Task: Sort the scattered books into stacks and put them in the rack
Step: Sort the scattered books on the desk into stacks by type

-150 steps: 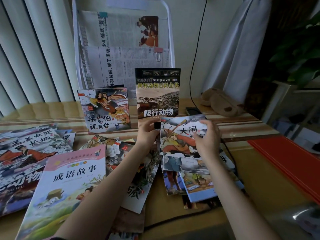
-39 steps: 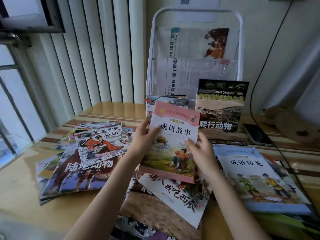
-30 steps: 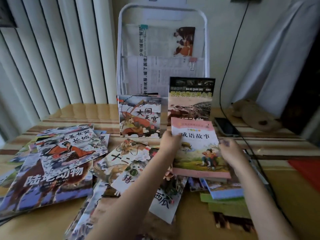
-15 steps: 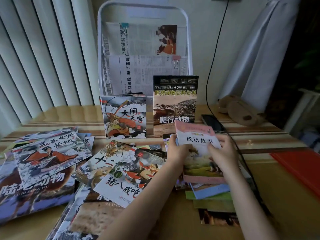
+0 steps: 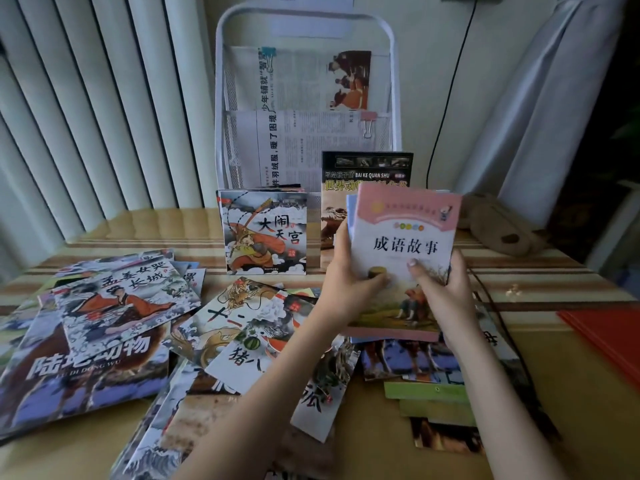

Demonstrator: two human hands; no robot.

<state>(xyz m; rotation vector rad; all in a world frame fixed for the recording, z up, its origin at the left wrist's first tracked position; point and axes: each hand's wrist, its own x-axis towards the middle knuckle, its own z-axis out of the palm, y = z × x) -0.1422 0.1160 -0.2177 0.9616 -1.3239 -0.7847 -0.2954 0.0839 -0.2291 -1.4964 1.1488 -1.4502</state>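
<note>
Both hands held up a pink book [image 5: 403, 244] over the table [image 5: 554, 358]. The left hand [image 5: 349, 285] gripped its left edge, thumb on the cover and fingers tucked behind. The right hand [image 5: 441, 292] gripped the right side the same way, thumb pressed on the picture. A thin blue book [image 5: 350, 209] peeked out from behind the pink one, so the hands seemed to hold a small stack.

The stack was tilted up, just in front of the white rack [image 5: 304, 26]. Two books already stood at the bottom of the rack: a monkey book [image 5: 265, 233] on the left and a dark animal book [image 5: 367, 168] on the right, partly hidden by the pink one. Newspapers [image 5: 298, 133] filled the rack's upper pockets.

More books lay flat and messy on the table. A big horse book [image 5: 86, 368] lay at the left with a lady book [image 5: 128, 299] on top of it. A pig book [image 5: 256, 344] lay near the middle, under the left arm. A green pile [image 5: 429, 396] lay under the right arm.
</note>
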